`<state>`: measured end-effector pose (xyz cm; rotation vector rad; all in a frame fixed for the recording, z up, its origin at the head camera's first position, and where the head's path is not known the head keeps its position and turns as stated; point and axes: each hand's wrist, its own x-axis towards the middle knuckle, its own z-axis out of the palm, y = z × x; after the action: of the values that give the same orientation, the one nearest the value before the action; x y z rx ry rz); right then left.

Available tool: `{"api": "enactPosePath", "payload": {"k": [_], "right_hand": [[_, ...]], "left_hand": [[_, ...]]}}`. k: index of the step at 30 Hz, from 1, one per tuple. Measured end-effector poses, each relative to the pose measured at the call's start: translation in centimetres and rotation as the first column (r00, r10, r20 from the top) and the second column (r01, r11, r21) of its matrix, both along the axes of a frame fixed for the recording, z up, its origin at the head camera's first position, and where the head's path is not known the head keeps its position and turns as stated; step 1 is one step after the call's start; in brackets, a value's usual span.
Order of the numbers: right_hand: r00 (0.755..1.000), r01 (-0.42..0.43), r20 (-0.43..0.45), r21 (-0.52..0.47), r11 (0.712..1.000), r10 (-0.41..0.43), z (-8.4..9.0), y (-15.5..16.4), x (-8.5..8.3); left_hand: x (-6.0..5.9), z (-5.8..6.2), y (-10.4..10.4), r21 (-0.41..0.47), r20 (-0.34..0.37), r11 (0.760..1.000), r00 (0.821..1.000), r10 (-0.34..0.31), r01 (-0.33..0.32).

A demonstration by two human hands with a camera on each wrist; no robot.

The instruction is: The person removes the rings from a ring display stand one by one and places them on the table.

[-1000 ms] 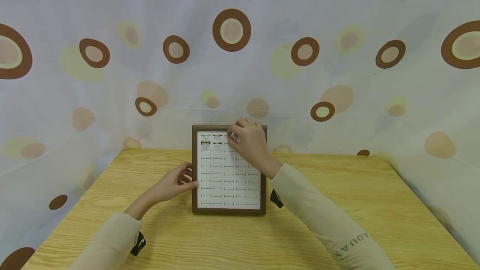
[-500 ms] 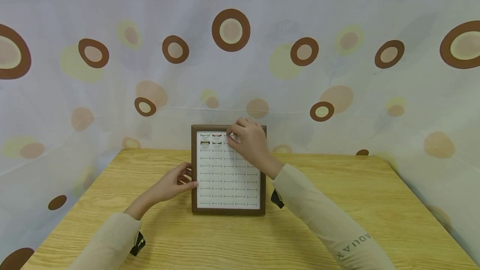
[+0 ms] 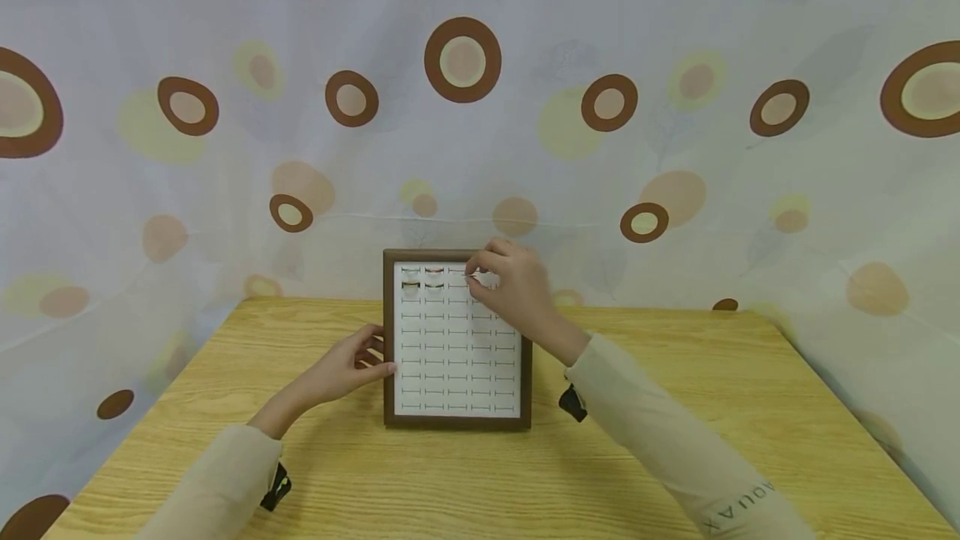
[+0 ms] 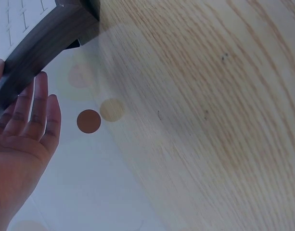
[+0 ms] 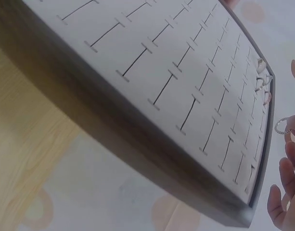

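Two hands work at a brown wooden-framed ring display tray with a white slotted insert (image 3: pixel 390 340), propped upright at centre frame on a light wood-grain table (image 3: pixel 675 407). Behind it hangs a pale curtain with brown and yellow circles (image 3: pixel 675 65), filling the upper frame. We see a few small rings (image 3: pixel 422 276) seated in the top two rows at the tray's upper left; the other slots look bare. The right hand covers part of the tray's upper right corner in the head view.

Compared with a second ago, the right hand (image 3: pixel 517 286) has shifted a little to the right along the top row and its forearm has swung outward toward lower right; the tray and the left hand have not moved.

The left hand (image 3: pixel 347 369) rests against the tray's left frame edge, fingers straight and relaxed, touching the wood, gripping nothing; the left wrist view shows the flat palm beside the dark frame (image 4: pixel 46 41). The right hand is raised at the top row, fingers curled, thumb and forefinger pinching a small silver beaded ring (image 5: pixel 281 126), seen at the right edge of the right wrist view, just off the tray's far edge. Cream sleeves cover both forearms.
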<state>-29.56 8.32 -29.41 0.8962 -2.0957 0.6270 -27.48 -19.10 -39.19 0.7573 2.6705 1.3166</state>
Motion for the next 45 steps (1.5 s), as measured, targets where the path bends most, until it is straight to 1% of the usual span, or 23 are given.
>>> {"api": "enactPosePath", "payload": {"k": [7,12,16,22,27,31,33,35,37,38,40,43,45], "right_hand": [[1.000,0.009,0.016,-0.008,1.000,-0.009,-0.3,2.4,0.8],[1.000,0.006,0.003,-0.026,1.000,-0.006,-1.0,4.5,1.2],[0.999,0.039,0.009,-0.026,0.999,-0.039,-1.9,6.4,1.7],[0.994,0.097,0.048,-0.005,0.995,-0.096,-3.6,9.2,2.2],[0.986,0.151,0.069,0.028,0.988,-0.153,-5.4,11.4,2.3],[0.977,0.191,0.084,0.055,0.980,-0.195,-7.1,13.3,2.4],[0.972,0.208,0.094,0.070,0.976,-0.214,-8.0,14.2,2.5],[0.969,0.217,0.101,0.090,0.972,-0.226,-8.8,15.0,2.5],[0.965,0.224,0.115,0.112,0.968,-0.237,-9.6,15.8,2.6],[0.962,0.228,0.125,0.121,0.966,-0.243,-10.0,16.1,2.6],[0.957,0.234,0.140,0.141,0.962,-0.253,-10.6,16.8,2.6],[0.946,0.241,0.177,0.175,0.955,-0.271,-11.4,17.5,2.5],[0.937,0.239,0.206,0.209,0.948,-0.282,-11.7,17.9,2.4]], "left_hand": [[0.0,0.0,-0.1,0.010,0.003,1.000,1.000,0.005,-0.005],[-0.1,-0.1,-0.1,-0.002,-0.001,1.000,1.000,0.007,-0.007],[-0.2,-0.3,-0.2,-0.010,-0.007,1.000,1.000,0.013,-0.013],[-0.2,-0.2,-0.1,-0.006,-0.002,1.000,1.000,0.012,-0.012],[0.1,-0.1,0.0,-0.010,-0.002,1.000,1.000,0.021,-0.021],[1.0,1.1,0.6,-0.013,0.003,1.000,1.000,0.018,-0.018],[1.0,1.2,0.6,-0.013,0.001,1.000,1.000,0.015,-0.015],[1.4,1.8,0.8,-0.016,0.005,1.000,1.000,0.012,-0.012],[1.3,1.6,0.8,-0.016,0.009,1.000,1.000,0.014,-0.014],[1.2,1.4,0.7,-0.015,0.009,1.000,1.000,0.015,-0.015],[1.1,1.4,0.7,-0.021,0.013,1.000,1.000,0.021,-0.021],[0.2,0.2,0.2,-0.032,0.001,0.999,1.000,0.029,-0.029],[0.0,0.0,0.1,-0.038,-0.006,0.999,1.000,0.029,-0.029]]}}
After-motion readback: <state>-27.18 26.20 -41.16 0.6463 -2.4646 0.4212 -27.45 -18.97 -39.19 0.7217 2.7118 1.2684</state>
